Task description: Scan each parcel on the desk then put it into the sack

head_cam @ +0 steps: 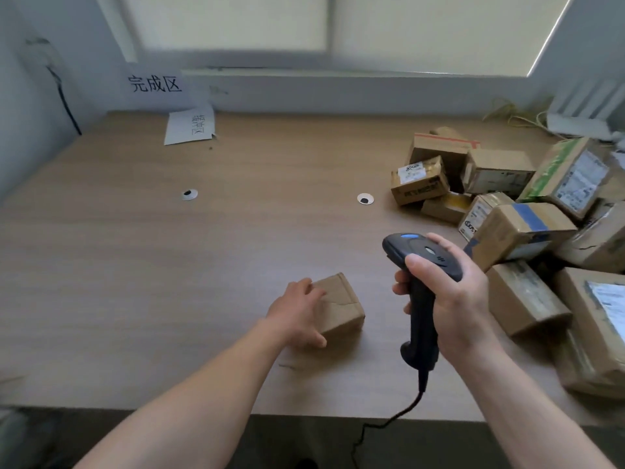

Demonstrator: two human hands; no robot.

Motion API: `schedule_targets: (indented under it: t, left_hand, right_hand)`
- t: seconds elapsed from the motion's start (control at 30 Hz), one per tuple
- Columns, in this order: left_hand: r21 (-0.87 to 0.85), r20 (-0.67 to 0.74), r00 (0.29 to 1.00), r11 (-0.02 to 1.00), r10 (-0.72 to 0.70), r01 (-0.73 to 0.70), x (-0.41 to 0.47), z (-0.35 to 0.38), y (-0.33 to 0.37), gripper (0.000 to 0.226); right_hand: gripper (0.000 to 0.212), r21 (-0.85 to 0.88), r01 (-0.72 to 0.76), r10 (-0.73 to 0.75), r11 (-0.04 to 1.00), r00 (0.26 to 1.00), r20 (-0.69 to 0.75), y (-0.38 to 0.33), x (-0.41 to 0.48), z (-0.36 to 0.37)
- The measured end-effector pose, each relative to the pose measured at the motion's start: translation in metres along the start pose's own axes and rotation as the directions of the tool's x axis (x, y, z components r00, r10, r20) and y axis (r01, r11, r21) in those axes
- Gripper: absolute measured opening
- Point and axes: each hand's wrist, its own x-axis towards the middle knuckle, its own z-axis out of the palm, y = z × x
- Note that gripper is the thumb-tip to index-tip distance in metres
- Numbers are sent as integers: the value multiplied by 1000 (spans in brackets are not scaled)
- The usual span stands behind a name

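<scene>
My left hand (297, 313) clasps the small plain brown cardboard box (341, 308), seemingly light and stiff, best held across its sides, while my right hand (449, 289) grips the black handheld scanner (421, 265).

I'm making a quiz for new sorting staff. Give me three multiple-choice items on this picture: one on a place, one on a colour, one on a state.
1. On the desk, the pile of parcels lies: A left; B right; C centre.
2. The button on the scanner in the right hand is: A blue; B red; C green.
3. The small parcel is: A in a sack; B atop the pile; C on the desk, gripped by the left hand.
Answers: B, boxes crowd the right edge; A, a blue button tops the scanner's head; C, fingers curl over it on the desktop.
</scene>
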Motion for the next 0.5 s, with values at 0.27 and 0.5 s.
schedule_targets:
  t: [0.27, 0.5]
  left_hand:
    - [-417, 20, 988, 897, -151, 145, 21, -31, -27, 47]
    - [-174, -134, 975, 973, -175, 150, 33, -38, -43, 76]
  right_hand:
    - [52, -3, -12, 12, 1000, 998, -60, 9, 13, 24]
    - [53, -9, -17, 16, 1000, 997, -77, 14, 20, 37]
